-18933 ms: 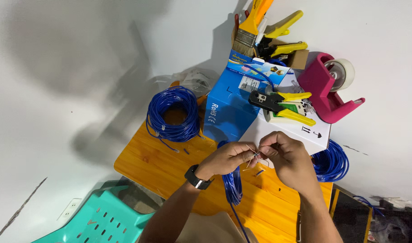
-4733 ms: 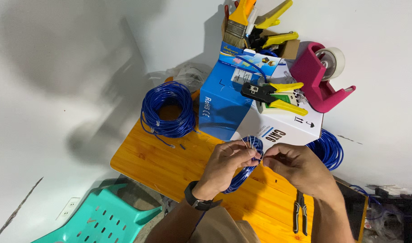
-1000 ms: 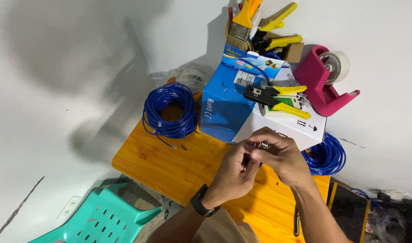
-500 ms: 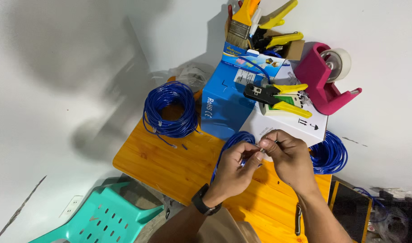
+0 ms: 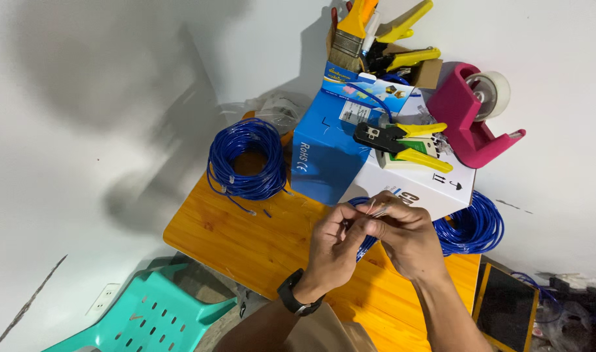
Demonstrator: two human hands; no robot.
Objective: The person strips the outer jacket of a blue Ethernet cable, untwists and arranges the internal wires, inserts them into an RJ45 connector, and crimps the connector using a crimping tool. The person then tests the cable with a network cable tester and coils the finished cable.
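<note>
Blue cable (image 5: 366,244) runs up between both hands over the middle of the orange wooden bench (image 5: 246,241). Left hand (image 5: 334,244) pinches it just below its end, while the right hand (image 5: 409,238) closes fingertips on the fine wire ends sticking out near the white box (image 5: 435,189). Both grips look narrow and tight on the cable. Slipping seems the likeliest trouble: the thin strands could spring apart or slide from the fingertips, since they are short and stiff. A coil (image 5: 246,160) sits at the far left corner, and the yellow-handled crimping tool (image 5: 402,143) lies on the box.
</note>
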